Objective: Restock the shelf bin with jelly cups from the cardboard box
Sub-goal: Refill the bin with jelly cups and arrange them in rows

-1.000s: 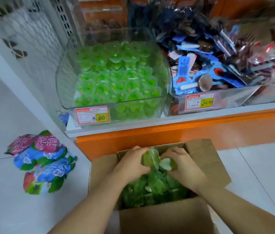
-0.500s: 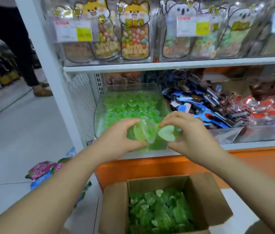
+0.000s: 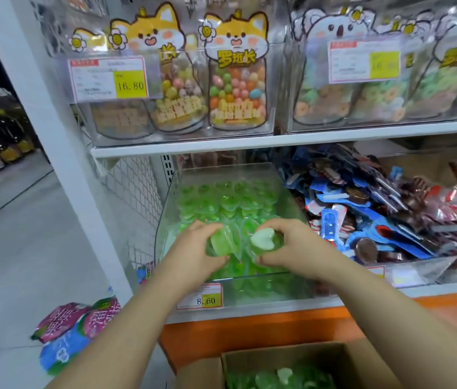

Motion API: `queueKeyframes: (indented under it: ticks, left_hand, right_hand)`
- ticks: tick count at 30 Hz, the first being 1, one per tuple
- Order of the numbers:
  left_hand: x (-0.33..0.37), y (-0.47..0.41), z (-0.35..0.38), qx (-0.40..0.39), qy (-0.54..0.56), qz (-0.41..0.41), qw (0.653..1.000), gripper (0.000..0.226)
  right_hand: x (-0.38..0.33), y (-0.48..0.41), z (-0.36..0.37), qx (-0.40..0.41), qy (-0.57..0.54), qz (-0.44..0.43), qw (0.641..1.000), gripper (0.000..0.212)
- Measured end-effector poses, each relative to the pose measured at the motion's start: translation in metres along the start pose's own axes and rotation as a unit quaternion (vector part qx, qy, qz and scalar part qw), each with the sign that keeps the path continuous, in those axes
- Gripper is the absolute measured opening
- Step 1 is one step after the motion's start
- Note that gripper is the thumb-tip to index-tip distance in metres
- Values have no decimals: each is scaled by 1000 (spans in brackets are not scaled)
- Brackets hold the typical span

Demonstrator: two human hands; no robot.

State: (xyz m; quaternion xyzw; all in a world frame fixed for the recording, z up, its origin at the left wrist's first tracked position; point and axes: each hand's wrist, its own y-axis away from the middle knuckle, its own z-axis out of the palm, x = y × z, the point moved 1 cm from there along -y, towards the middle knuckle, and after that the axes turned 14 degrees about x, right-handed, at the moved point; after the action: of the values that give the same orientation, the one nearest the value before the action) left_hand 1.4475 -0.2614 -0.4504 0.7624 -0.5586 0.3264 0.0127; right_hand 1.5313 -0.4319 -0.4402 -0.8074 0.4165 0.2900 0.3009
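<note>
Both hands, left hand (image 3: 193, 249) and right hand (image 3: 300, 248), are up from the cardboard box (image 3: 367, 366) at bottom centre, each clutching green jelly cups (image 3: 221, 242) just above the shelf bin (image 3: 167, 220) pile mid-frame, so release looks next.

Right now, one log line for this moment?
phase: placing | left hand: holds jelly cups | right hand: holds jelly cups | location: over shelf bin | cardboard box: holds cups
</note>
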Motion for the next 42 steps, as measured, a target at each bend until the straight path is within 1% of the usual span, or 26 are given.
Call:
queueKeyframes:
  ticks: [6, 9, 14, 18, 22, 25, 30, 36, 42]
  left_hand:
    - [-4, 2, 0, -3, -52, 49, 997, 60]
    - [-3, 6, 0, -3, -82, 68, 994, 59]
    - [1, 12, -2, -18, -118, 99, 988, 62]
    - [4, 15, -1, -11, -134, 129, 982, 61]
    - [7, 14, 5, 15, -148, 129, 980, 61]
    - [8, 13, 10, 36, -162, 131, 978, 60]
    - [10, 14, 12, 40, -170, 133, 976, 62]
    - [6, 19, 1, 60, -132, 142, 979, 67]
    - [-7, 25, -14, 48, -110, 116, 986, 56]
  right_hand:
    - [-2, 3, 7, 0, 4, -5, 1000, 29]
    - [-5, 11, 11, -8, 32, -23, 999, 32]
    - [-7, 21, 9, 4, 52, -35, 998, 38]
    - [-4, 24, 2, 29, 41, -31, 998, 40]
    - [-1, 26, -5, 59, 35, -31, 997, 37]
    - [2, 26, -4, 66, 45, -37, 996, 37]
    - [7, 27, -5, 80, 43, -43, 995, 40]
    - [4, 27, -10, 114, -17, -28, 993, 29]
    - [-3, 28, -9, 134, -57, -30, 989, 29]
